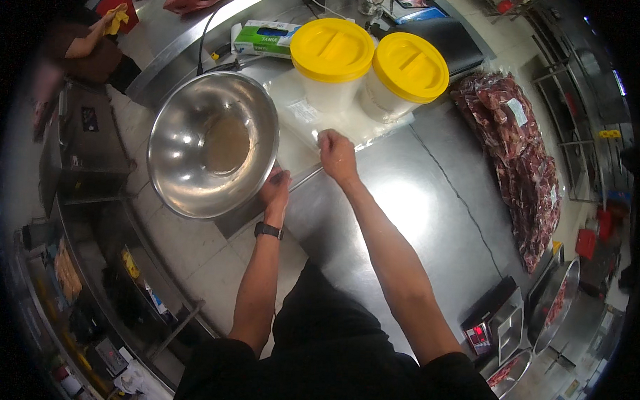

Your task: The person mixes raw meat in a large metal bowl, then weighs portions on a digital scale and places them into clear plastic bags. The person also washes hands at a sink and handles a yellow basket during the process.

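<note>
A large stainless steel mixing bowl (168,147) is tilted toward me, with a pale brown layer (227,144) at its bottom; I cannot tell if it is liquid or powder. My left hand (276,187), a dark watch on its wrist, holds the bowl at its right rim, some fingers hidden behind it. My right hand (336,155) is curled into a loose fist above the front edge of clear plastic bags (286,114); nothing shows in it. Behind it stand two white tubs with yellow lids, a left tub (333,49) and a right tub (412,68).
Plastic-wrapped red meat (511,164) lies along the right of the steel table (382,244). A scale (479,338) with a red display and metal bowls of meat (557,303) are at lower right. A green glove box (265,38) is behind. A co-worker (87,49) holds a yellow cloth (116,18) at upper left.
</note>
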